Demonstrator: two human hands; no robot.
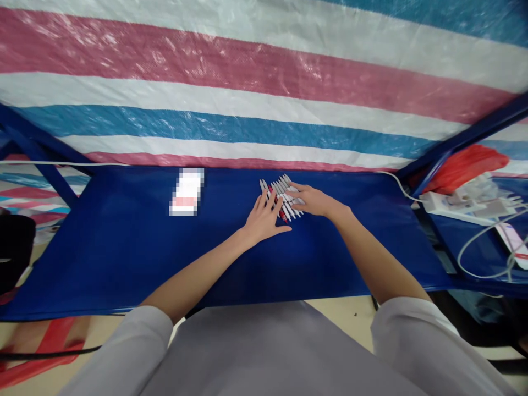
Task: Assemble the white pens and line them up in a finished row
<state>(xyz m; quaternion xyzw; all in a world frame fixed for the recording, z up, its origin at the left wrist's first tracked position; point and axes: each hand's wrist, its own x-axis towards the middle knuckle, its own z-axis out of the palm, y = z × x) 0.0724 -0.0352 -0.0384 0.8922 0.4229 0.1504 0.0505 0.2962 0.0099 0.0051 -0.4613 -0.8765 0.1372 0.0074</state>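
A row of slender click pens with white and grey barrels (284, 198) lies side by side near the far edge of a dark blue, smooth-covered surface (124, 247), right of its middle. The pens slant, their pointed grey ends away from the person and their other ends nearer. Among them is a pen with a bright red end (284, 216), close to the left hand's fingers.

The person's left hand (263, 216) is palm down over the left part of the row. Its fingers are spread and nearly straight, reaching across the pens, with the thumb well out to the right; they are not closed around any pen. The right hand (312, 199) comes in from the other side, its fingers loosely extended and parted over the right part of the row. Whether those fingertips press on the pens or sit just above them, I cannot tell.

Well to the left of the pens lies a pale, upright-lying rectangle with a pinkish band (187, 191), its details blurred out. Behind the surface hangs a shiny plastic sheet striped red, white and blue (247, 66). To the right, beyond a dark blue metal frame (443, 159), are a white power strip (451, 208) and a crumpled red plastic bag (466, 168).
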